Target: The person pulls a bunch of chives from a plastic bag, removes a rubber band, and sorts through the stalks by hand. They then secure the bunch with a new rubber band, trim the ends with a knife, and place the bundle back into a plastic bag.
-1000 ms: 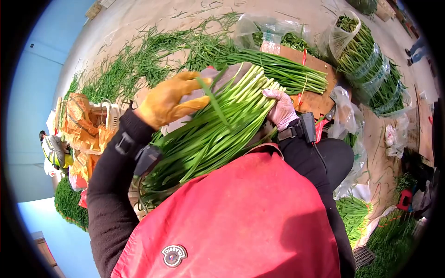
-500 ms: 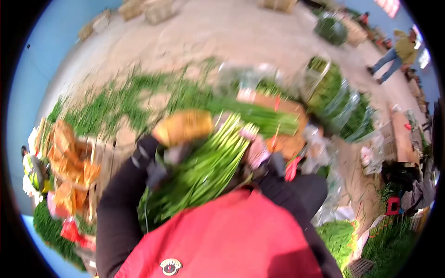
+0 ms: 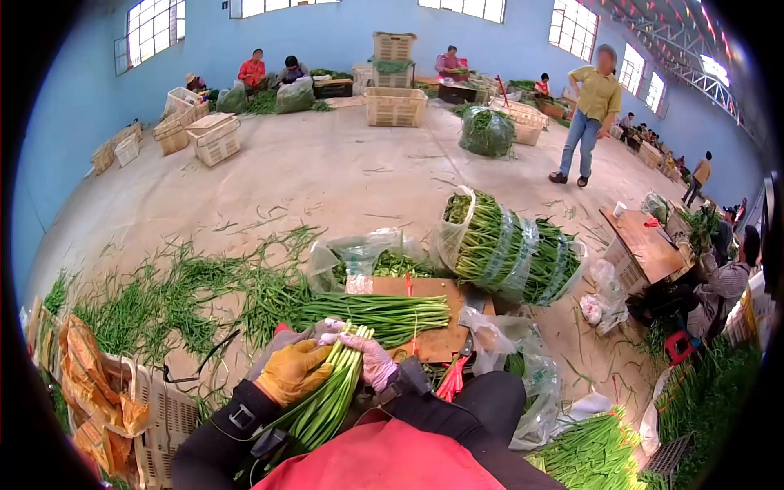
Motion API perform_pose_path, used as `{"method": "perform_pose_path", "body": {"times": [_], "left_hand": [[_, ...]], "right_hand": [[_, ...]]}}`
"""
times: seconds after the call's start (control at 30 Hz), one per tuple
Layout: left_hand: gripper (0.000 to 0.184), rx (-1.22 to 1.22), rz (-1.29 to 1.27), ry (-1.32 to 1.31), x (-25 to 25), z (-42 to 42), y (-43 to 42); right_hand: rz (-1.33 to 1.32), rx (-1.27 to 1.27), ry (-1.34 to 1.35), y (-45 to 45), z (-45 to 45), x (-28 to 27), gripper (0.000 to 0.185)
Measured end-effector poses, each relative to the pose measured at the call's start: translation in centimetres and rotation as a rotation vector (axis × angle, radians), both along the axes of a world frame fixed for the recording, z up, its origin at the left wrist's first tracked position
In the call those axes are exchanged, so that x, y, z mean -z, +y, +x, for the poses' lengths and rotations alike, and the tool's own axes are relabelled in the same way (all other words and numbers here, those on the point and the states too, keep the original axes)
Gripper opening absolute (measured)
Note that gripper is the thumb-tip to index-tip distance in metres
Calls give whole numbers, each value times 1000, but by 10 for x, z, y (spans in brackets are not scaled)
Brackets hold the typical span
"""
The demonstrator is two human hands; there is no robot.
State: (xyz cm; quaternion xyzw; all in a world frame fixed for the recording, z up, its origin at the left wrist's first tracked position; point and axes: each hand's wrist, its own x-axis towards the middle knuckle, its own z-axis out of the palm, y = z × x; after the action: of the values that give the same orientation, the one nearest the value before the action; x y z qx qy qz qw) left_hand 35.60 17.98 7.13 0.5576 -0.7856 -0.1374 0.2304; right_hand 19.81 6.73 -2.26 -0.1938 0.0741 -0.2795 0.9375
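Note:
My left hand (image 3: 294, 371), in a yellow-orange glove, is wrapped round a bunch of green stalks (image 3: 322, 408). My right hand (image 3: 376, 361), in a pale pink glove, grips the same bunch near its pale ends. The leafy end runs down toward my lap, partly hidden by my arm and red apron (image 3: 384, 461). Just beyond my hands, a second bundle of green stalks (image 3: 380, 317) lies across a brown board (image 3: 451, 339). Red ties (image 3: 452, 380) hang at the board's near edge, right of my right hand.
Loose green cuttings (image 3: 180, 294) litter the floor at left. A plastic-wrapped bale of greens (image 3: 510, 249) lies beyond the board. A crate (image 3: 167, 425) with orange wrapping stands at my left; stacked greens (image 3: 592, 449) lie at right. A person (image 3: 592, 106) stands farther off; others sit along the walls.
The view has tilted up, showing more of the room. My left hand has come closer to my right, and the bunch is now gathered more tightly between them.

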Motion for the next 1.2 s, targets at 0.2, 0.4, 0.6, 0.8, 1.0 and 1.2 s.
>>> {"method": "perform_pose_path", "body": {"times": [0.2,0.4,0.6,0.8,1.0,1.2], "left_hand": [[29,93,391,511,30,22,-15],[29,-83,288,681,27,1,0],[28,-22,269,754,25,-13,7],[29,-116,320,667,39,-9,9],[34,-112,378,735,39,7,11],[36,49,458,741,47,17,6]], "right_hand": [[-30,45,46,7,-10,-7,33],[0,90,27,20,-15,-17,35],[-128,56,-18,23,-21,-32,47],[-121,194,152,28,-14,-21,30],[-39,193,17,35,-24,-30,30],[-40,230,-40,38,-30,-32,33]]}}
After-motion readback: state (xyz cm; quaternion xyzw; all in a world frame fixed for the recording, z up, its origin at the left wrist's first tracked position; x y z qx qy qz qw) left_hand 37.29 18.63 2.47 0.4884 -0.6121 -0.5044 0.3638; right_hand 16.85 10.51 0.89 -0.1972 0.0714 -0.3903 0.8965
